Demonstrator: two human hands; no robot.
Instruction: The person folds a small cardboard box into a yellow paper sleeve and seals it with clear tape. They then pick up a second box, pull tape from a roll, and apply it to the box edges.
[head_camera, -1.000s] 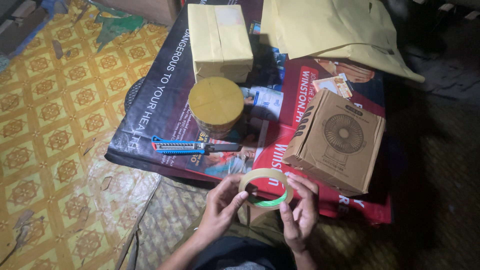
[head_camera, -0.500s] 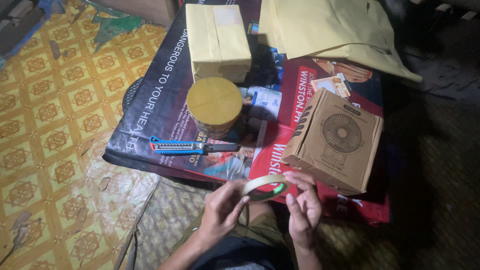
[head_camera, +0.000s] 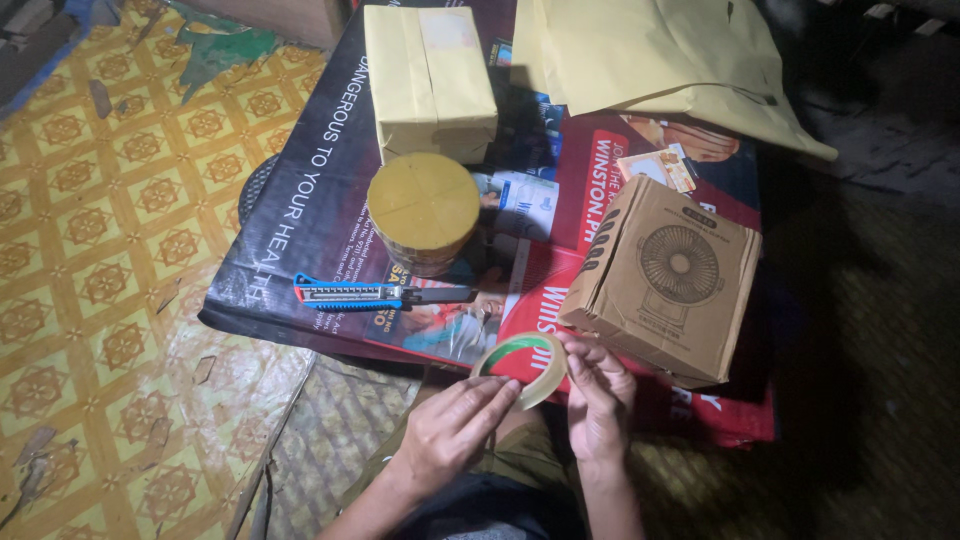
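Since a second ago the tape roll (head_camera: 522, 365) has tipped from facing up to standing more on edge, its opening now facing left and toward the person. Both hands grip it: left hand (head_camera: 452, 428) flat along its lower rim, right hand (head_camera: 597, 402) pinching its right rim. It hovers over the poster's (head_camera: 320, 210) near edge, just beside the cardboard box (head_camera: 662, 280), near the utility knife (head_camera: 380, 293).

I see a brown cardboard box (head_camera: 662, 278) with a fan drawing lying tilted on a red and black printed poster (head_camera: 320, 190). Behind it stand a yellow wrapped parcel (head_camera: 428, 78), a round yellow-topped tin (head_camera: 424, 208) and a big yellow envelope (head_camera: 660, 62).
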